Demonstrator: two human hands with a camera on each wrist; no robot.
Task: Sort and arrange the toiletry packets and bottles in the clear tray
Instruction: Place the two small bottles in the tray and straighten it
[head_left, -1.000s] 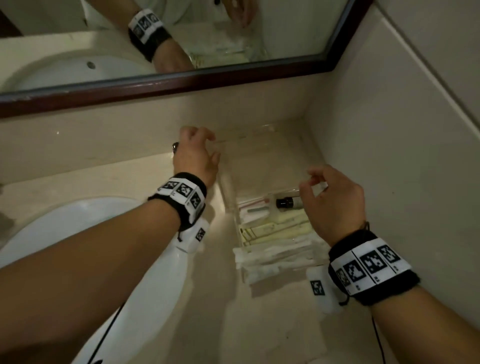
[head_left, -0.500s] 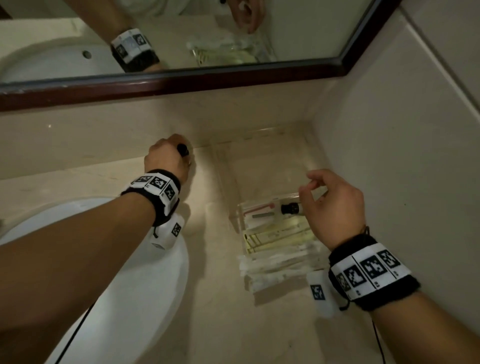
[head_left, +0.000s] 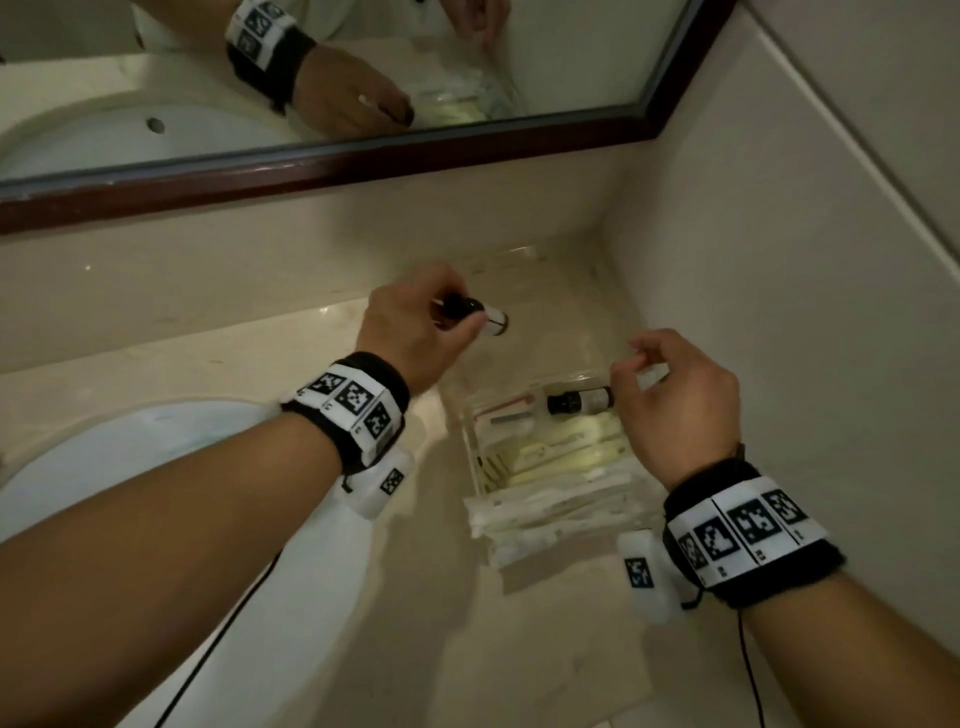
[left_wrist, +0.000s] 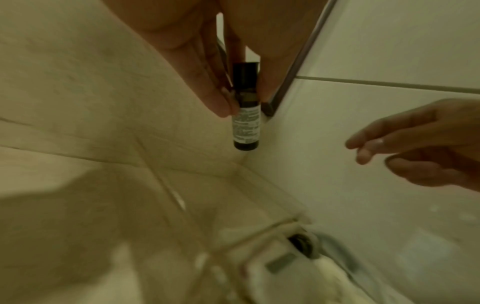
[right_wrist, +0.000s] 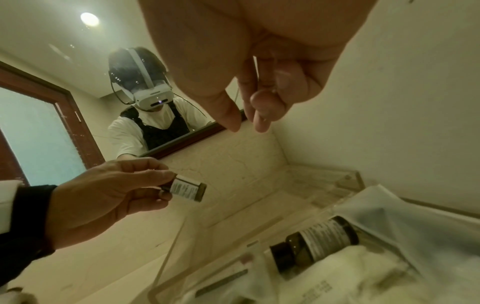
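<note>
- Presently, at the left, the white basin (head_left: 156, 519) sits rounded and glossy in the pale, stone-like bench (head_left: 171, 353).
- Your left hand (head_left: 410, 332) has come away from the back of the bench, where it was half a second ago, and now holds a small dark bottle (head_left: 475, 316) in the air. It hangs over the left edge of the clear tray (head_left: 524, 260).
- Fingers (left_wrist: 221, 102) and thumb pinch that bottle at its dark cap end. The white printed label and flat base point away from the palm.
- My judgement: the bottle is collected, so setting it in the tray is the step in hand.
- The tray is a transparent, hard-walled rectangle in the corner. Its far half shows bare; the near half holds soft, crinkled white packets (head_left: 550, 499).
- A second bottle (head_left: 579, 401), cylindrical, dark with a pale label, lies on its side on those packets.
- Your right hand (head_left: 675, 400) hovers over the tray's right side, as a second ago. Its fingers (right_wrist: 262, 115) are loosely curled with the thumb apart, pinching nothing visible.
</note>
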